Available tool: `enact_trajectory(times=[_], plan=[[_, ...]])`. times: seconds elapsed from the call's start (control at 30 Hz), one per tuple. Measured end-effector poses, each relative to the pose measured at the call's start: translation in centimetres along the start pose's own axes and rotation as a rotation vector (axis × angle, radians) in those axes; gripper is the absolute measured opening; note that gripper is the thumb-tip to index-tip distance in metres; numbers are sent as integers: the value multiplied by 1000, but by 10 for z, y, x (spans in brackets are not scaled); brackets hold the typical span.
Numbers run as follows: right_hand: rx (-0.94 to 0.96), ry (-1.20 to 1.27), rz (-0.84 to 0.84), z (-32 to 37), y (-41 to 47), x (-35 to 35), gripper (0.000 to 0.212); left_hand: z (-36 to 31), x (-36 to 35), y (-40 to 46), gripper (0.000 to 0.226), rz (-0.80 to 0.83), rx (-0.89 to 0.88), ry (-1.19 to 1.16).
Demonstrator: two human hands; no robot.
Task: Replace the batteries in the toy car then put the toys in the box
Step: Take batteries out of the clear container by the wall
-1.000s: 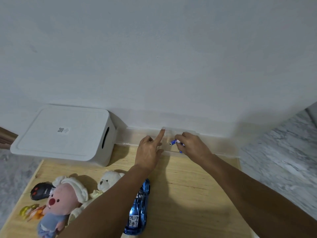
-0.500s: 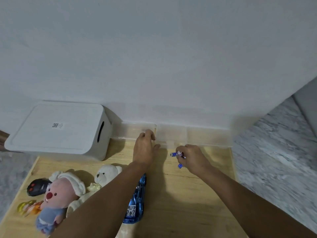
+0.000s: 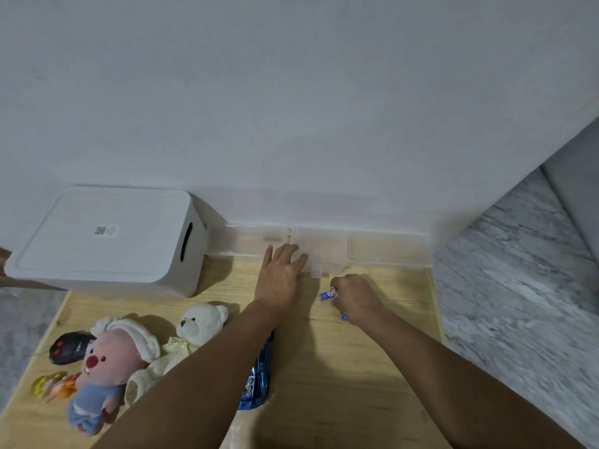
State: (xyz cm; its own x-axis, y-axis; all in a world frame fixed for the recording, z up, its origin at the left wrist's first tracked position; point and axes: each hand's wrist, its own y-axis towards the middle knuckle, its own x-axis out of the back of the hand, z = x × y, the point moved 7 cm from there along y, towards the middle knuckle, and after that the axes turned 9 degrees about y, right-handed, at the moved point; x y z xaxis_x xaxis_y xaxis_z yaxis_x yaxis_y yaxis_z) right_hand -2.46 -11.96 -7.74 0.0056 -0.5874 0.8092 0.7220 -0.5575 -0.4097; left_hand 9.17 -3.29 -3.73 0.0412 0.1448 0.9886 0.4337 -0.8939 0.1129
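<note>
Head view: right hand [image 3: 356, 296] grips batteries [image 3: 328, 293]; left hand [image 3: 279, 276] flat beside clear organizer [image 3: 385, 251]

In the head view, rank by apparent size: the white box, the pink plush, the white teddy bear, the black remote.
1. white box
2. pink plush
3. white teddy bear, partly hidden by the arm
4. black remote, partly hidden

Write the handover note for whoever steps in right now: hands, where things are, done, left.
Left hand: open, fingers flat on the clear plastic compartment case by the wall.
Right hand: grips small blue batteries.
Shiny blue toy car lies on the wooden table, partly under the left forearm.
White lidded storage box is closed.
Pink plush and white teddy bear lie outside it.
Left: fit batteries, box the toys.
</note>
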Motion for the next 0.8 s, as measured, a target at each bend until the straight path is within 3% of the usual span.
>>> enact_trajectory(times=[0.4,0.63,0.8], plan=[[-46,225,-167,-10,-19,-2,41,-4,2,13,32,21,82,-115],[-188,445,-347,-22,-25,-2,27,-7,-2,16,31,52,98,-144],[-190,449,-310,-21,-27,-6,41,-10,1,18,35,49,79,-131]])
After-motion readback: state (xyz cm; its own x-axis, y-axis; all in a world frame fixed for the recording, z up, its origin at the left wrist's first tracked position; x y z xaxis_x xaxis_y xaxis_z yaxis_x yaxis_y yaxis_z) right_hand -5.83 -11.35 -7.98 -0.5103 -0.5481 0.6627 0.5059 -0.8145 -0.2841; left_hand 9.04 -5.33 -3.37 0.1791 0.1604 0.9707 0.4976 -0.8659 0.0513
